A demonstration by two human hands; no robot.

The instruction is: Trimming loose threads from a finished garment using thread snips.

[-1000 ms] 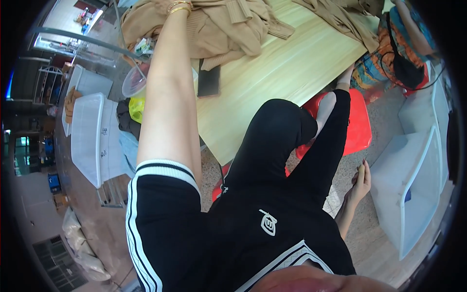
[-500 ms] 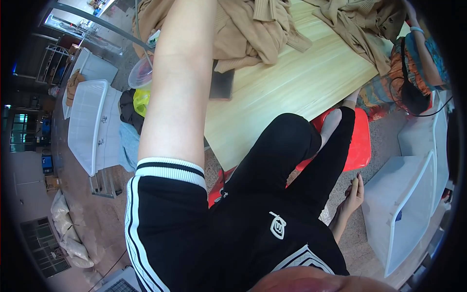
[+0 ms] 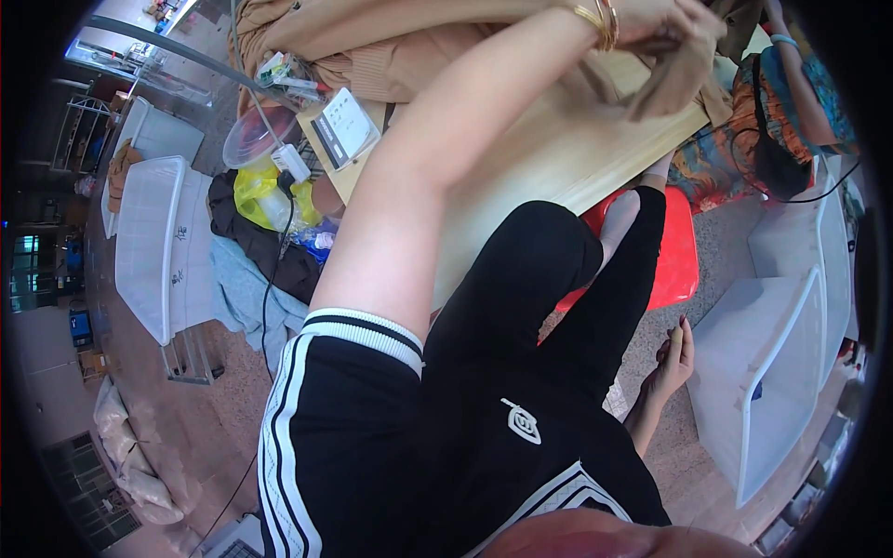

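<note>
- left hand (image 3: 665, 28) reaches across the table (image 3: 549, 153) at the top of the view, fingers closed in a pinch on a fold of tan cloth (image 3: 674, 74)
- two gold bangles (image 3: 600, 20) sit on that wrist
- the tan cloth lies bunched along the far part of the table, with the pinched fold lifted a little off the wood near the right corner
- right hand (image 3: 672, 358) hangs low beside the leg, fingers loose and slightly curled, holding nothing
- a red stool (image 3: 679, 256) stands under the table edge, just above the right hand
- a white bin (image 3: 767, 363) sits on the floor right of that hand
- a small white device (image 3: 346, 126) lies on the left corner of the table
- a yellow bag (image 3: 260, 191) and a clear lid (image 3: 246, 139) lie on the floor left of the table
- another person (image 3: 791, 102) sits at the far right, near the table corner
</note>
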